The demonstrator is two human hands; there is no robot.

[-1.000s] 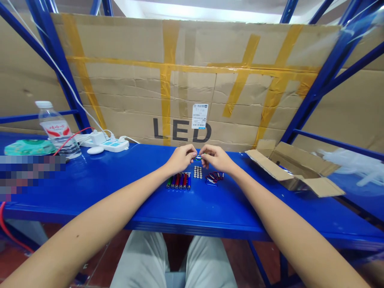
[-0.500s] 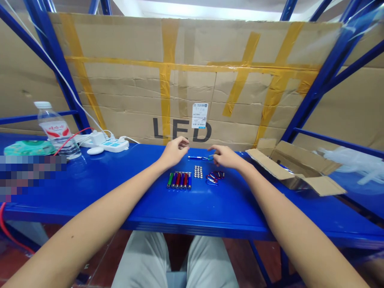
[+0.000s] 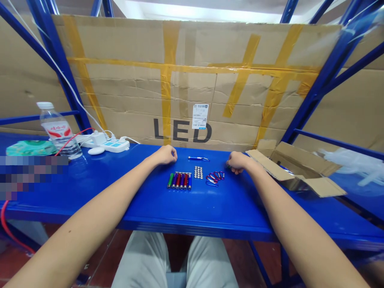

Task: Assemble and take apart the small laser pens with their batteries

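My left hand (image 3: 166,155) rests on its side, fingers (image 3: 173,157) curled closed around nothing I can see. My right hand (image 3: 238,162) is curled too, though I cannot tell whether its fingertips (image 3: 230,165) pinch anything. Between them, near the counter's (image 3: 150,208) far edge, lies a slim blue metal flashlight (image 3: 196,158). Nearer me sit a tight row of glossy coloured flashlights (image 3: 179,180), a block of silvery button batteries (image 3: 198,172) and a small heap of red and blue carabiners (image 3: 214,179).

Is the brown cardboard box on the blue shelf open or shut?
Open: the brown cardboard box has its top flaps spread outward, leaving its inside exposed.
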